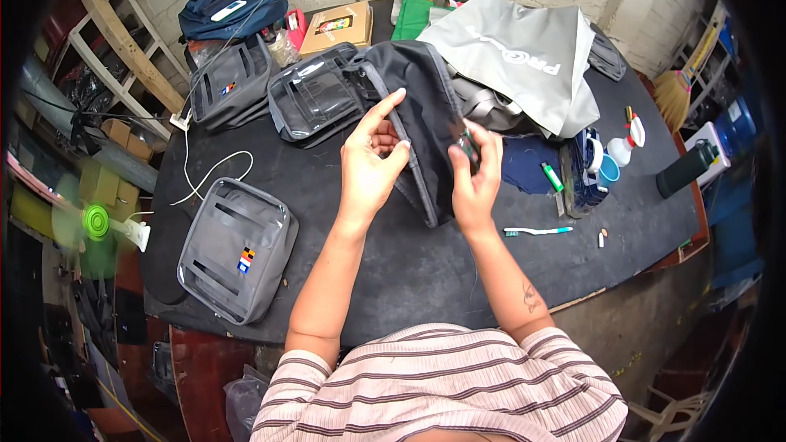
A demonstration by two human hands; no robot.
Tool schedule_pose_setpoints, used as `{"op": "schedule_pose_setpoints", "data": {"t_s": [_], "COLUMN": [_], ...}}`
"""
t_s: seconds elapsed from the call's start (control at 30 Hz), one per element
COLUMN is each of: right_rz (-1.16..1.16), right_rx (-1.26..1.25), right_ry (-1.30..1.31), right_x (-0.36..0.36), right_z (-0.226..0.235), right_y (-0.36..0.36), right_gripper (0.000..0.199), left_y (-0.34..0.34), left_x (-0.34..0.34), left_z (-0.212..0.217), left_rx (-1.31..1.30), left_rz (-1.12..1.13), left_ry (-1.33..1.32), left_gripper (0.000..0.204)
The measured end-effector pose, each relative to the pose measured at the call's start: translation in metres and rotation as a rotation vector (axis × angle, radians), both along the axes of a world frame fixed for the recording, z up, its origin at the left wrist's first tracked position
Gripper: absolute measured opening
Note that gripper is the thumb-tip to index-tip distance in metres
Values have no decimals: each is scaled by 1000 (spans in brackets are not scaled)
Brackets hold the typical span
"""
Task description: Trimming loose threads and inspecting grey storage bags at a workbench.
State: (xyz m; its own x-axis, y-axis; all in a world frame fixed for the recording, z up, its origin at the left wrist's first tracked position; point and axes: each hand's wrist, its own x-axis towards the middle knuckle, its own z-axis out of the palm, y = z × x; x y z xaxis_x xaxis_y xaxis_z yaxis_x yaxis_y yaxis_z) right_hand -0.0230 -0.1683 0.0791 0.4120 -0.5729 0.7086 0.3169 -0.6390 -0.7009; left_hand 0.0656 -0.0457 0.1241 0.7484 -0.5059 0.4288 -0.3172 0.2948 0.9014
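Black felt covers the table (426,270), and its near edge curves just in front of the person's striped shirt, with a bare stretch of cloth between that edge and the hands. Above it, both hands hold a black fabric pouch (422,106) tilted up off the surface, apparently so its grey-piped seam faces the eyes. The left hand (372,160) backs the fabric with its fingers loosely open, forefinger stretched up along the piping; the right hand (475,176) has its fingers closed on a small dark object at the pouch's edge, too small to identify. A finished grey pouch (237,250) lies flat at the left, close to the table's rim. To the right rest a toothbrush (536,232) and a green lighter (552,177). Farther back, two more grey pouches (274,90) and a grey bag (524,57) crowd the far side, leaving little room there.
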Motion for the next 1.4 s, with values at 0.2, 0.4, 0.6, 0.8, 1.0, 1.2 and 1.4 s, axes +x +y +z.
{"op": "schedule_pose_setpoints", "data": {"t_s": [0.2,0.4,0.6,0.8,1.0,1.2,1.4], "right_rz": [85,33,25,-10,0,4,86], "right_rx": [30,78,46,-4,29,-65,92], "right_ry": [46,92,80,31,53,-20,-41], "right_x": [-14,-7,-4,-3,-3,0,2], "right_z": [-12,-17,-21,-18,-13,-17,-16], "right_y": [16,19,20,23,22,16,16], "right_gripper": [38,27,26,26,22,24,18], "left_y": [-8,-11,-13,-13,-14,-14,-12], "left_x": [3,8,9,7,4,1,-1], "left_z": [1,-4,-8,-9,-13,-10,-8], "left_rx": [-83,-113,-156,-139,-148,-146,-146], "left_rz": [-83,-55,-65,-37,-24,-16,-33], "left_ry": [91,127,158,148,139,140,141], "left_gripper": [61,63,64,64,63,64,62]}}
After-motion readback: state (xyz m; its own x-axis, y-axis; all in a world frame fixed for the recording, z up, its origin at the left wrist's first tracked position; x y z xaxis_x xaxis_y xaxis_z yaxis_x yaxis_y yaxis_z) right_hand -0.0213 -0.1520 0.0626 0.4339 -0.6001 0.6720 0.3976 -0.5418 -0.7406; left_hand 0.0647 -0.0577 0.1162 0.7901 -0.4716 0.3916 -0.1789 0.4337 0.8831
